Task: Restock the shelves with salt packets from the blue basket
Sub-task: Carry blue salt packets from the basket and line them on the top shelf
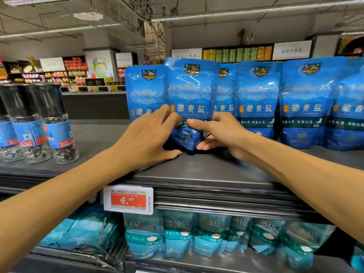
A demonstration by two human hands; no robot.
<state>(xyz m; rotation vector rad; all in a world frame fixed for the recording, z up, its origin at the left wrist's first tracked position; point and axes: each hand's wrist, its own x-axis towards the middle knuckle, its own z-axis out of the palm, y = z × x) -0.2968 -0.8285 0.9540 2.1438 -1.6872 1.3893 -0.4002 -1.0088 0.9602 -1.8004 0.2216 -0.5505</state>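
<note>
six salt packets point(256, 99) upright on shelf point(197, 168); right hand point(218, 133) pinches front packet point(191, 91), left hand point(149, 134) spread against it.

Both bare arms reach in from the lower corners and meet at mid-frame. The left hand point(149, 134) lies palm down, fingers spread and fairly straight, thumb stretched out low. The right hand point(222, 133) pinches a packet point(189, 89), thumb in front, fingers curled beneath.

Blue salt packet point(190, 91) — upright, on top shelf point(206, 166)
</note>
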